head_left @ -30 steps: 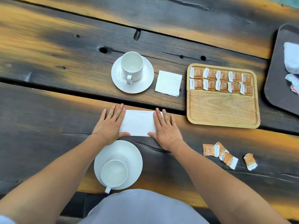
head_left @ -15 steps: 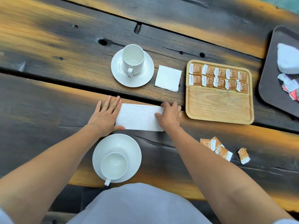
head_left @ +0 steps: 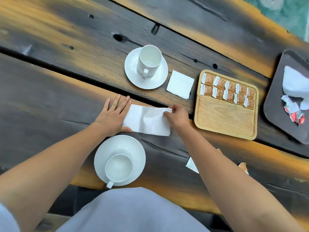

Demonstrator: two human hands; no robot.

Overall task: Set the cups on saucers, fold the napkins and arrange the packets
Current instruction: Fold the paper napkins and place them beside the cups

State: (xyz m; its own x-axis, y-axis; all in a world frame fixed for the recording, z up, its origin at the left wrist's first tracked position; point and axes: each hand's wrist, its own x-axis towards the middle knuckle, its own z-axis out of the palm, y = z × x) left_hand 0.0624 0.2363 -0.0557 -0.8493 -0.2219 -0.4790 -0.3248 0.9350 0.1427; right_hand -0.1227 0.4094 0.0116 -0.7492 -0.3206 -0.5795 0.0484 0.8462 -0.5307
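Observation:
A white napkin [head_left: 147,120], folded into a long strip, lies in front of me. My left hand [head_left: 113,114] lies flat with spread fingers on its left end. My right hand [head_left: 177,117] pinches the strip's far right corner and lifts it leftward. One white cup [head_left: 119,168] stands on a saucer [head_left: 138,151] near me, and another cup [head_left: 150,59] stands on a saucer [head_left: 160,77] farther off. Beside that far saucer rests a folded square napkin [head_left: 180,84]. Several orange packets [head_left: 227,91] lie in two rows on the wooden tray [head_left: 224,121].
Loose packets [head_left: 243,167] lie on the table right of my right forearm, partly hidden by it. A dark tray [head_left: 274,108] at the right edge holds white crumpled paper and red-white wrappers. The dark wooden table has a gap between its planks just beyond the napkin.
My right hand went from flat on the napkin's right end to pinching its far right corner and lifting it leftward. The left hand stays pressed on the left end.

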